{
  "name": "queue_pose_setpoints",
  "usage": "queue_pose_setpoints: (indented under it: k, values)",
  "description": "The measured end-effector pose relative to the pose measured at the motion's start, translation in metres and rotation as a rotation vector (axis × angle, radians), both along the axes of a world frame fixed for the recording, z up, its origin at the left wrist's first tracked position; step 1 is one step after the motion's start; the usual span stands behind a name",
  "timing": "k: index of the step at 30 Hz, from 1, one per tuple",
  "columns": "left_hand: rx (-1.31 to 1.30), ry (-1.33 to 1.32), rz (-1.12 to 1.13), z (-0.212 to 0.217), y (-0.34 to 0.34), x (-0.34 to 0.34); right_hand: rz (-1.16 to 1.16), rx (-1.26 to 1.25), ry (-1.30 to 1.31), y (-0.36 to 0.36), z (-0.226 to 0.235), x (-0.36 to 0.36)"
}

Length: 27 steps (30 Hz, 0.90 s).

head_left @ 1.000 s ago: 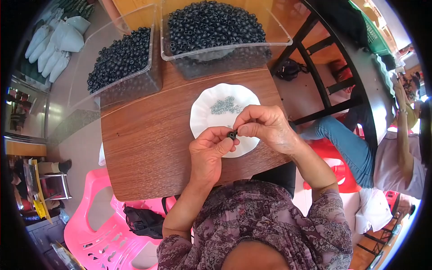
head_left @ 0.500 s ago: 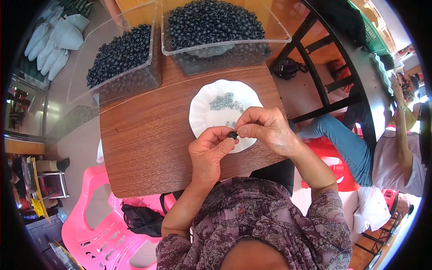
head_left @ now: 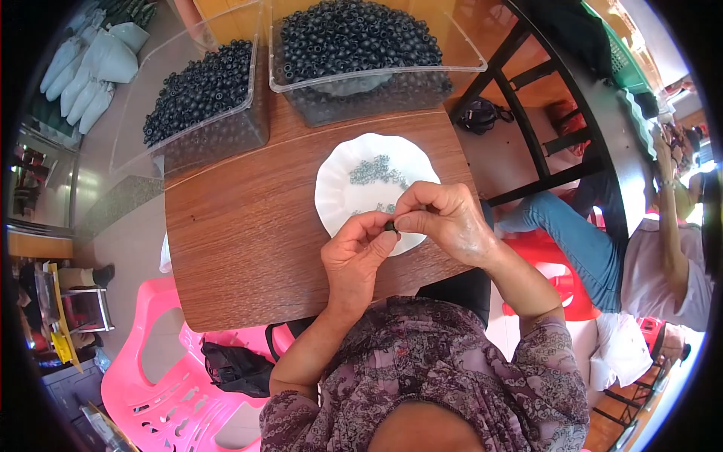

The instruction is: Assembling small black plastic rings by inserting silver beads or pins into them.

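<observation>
My left hand (head_left: 355,255) pinches a small black ring-shaped part (head_left: 390,225) between thumb and fingers. Against it, the thumb and forefinger of my right hand (head_left: 448,222) are pressed together; whatever they hold is too small and hidden to name. Both hands are held over the near rim of a white scalloped plate (head_left: 333,187). On that plate lies a loose pile of tiny greenish-grey, clear-looking pieces (head_left: 373,170), with a smaller cluster nearer my fingers, partly covered by them.
Two clear plastic bins, a left one (head_left: 218,139) and a larger right one (head_left: 376,98), hold heaps of black parts at the back of the wooden table (head_left: 241,248). A pink chair (head_left: 143,384) stands left. At right, another person (head_left: 655,264) sits by a dark table (head_left: 602,113).
My fingers have shifted slightly around the black part, which now shows less between them. The bins, plate and tiny pieces stay as they were.
</observation>
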State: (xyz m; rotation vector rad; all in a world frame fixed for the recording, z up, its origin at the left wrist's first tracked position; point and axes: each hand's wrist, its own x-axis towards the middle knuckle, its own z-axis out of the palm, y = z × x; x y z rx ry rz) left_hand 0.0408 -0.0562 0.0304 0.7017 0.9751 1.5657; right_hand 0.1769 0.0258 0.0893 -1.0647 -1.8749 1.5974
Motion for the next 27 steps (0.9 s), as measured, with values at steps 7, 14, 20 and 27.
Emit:
queue_pose_setpoints:
  k: [7,14,20,27]
  values:
    - [-0.021,0.011,0.010,-0.002,0.001,0.002,-0.015,-0.021,0.027,0.002,-0.003,-0.002]
    - [-0.067,-0.008,-0.016,-0.005,0.004,0.000,-0.048,0.611,0.000,-0.005,-0.023,-0.004]
    - [-0.075,-0.017,-0.014,-0.007,0.005,0.001,-0.090,0.754,0.029,-0.010,-0.025,-0.004]
    - [-0.051,-0.036,-0.025,-0.008,0.006,0.003,-0.139,0.458,0.080,-0.008,-0.027,-0.002]
